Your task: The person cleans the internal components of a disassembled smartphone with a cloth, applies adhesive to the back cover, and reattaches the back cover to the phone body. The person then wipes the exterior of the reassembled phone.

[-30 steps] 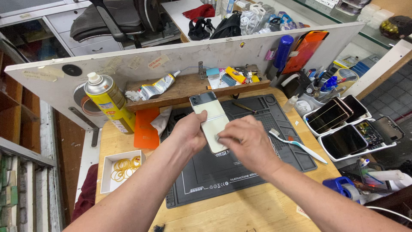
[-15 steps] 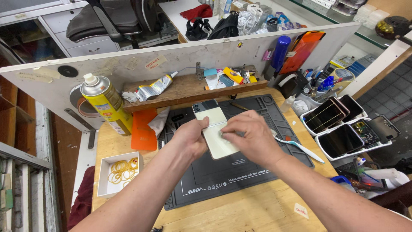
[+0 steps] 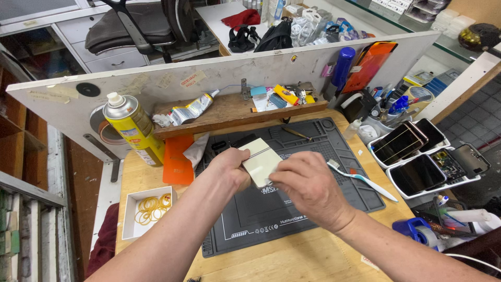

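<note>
My left hand [image 3: 229, 168] and my right hand [image 3: 311, 189] together hold a flat pale cream rectangular panel [image 3: 261, 160], phone-sized, just above a dark grey work mat [image 3: 292, 209]. The left hand grips its left edge; the right hand's fingers pinch its lower right edge. A dark phone-like piece [image 3: 244, 140] shows behind the panel's top corner. The palms and fingertips are partly hidden.
A yellow spray can [image 3: 133, 128] stands at the left beside an orange card [image 3: 176, 159]. A white box of yellow rubber bands [image 3: 147, 208] sits lower left. A toothbrush [image 3: 360, 178] lies right of the hands. White trays of phones [image 3: 417, 156] sit far right, a wooden shelf [image 3: 229, 112] behind.
The panel has tilted and dropped slightly toward the mat, and my right hand has slid from its middle to its lower right edge. The left hand keeps its grip.
</note>
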